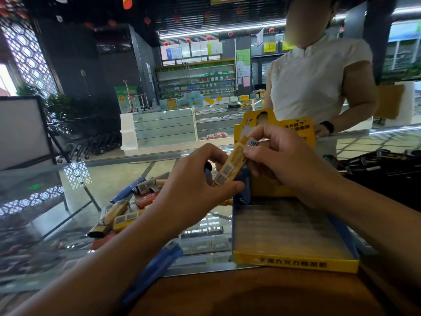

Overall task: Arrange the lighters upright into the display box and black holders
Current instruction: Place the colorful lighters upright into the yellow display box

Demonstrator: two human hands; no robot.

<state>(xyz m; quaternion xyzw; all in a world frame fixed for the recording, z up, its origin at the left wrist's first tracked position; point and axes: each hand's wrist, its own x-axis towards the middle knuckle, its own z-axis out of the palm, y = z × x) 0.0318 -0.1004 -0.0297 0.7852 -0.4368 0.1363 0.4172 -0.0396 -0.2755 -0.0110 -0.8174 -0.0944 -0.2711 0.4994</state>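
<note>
Both hands hold one yellow lighter (pixel 232 164) slanted above the glass counter, its silver cap at the upper right. My left hand (pixel 196 185) grips its lower end and also holds a blue lighter (pixel 208 173) behind it. My right hand (pixel 280 153) pinches the upper end near the cap. Just below and to the right stands the yellow display box (pixel 293 262), its tray blurred, its printed back flap (pixel 298 131) upright behind my right hand. A pile of loose lighters (pixel 127 206) in yellow, blue and orange lies on the counter to the left.
A blue lighter (pixel 155 270) lies near the counter's front edge under my left forearm. Black holders (pixel 382 165) sit at the far right. A person in a white top (pixel 316 80) stands across the glass counter (pixel 68 201). A white board (pixel 21 131) leans at the left.
</note>
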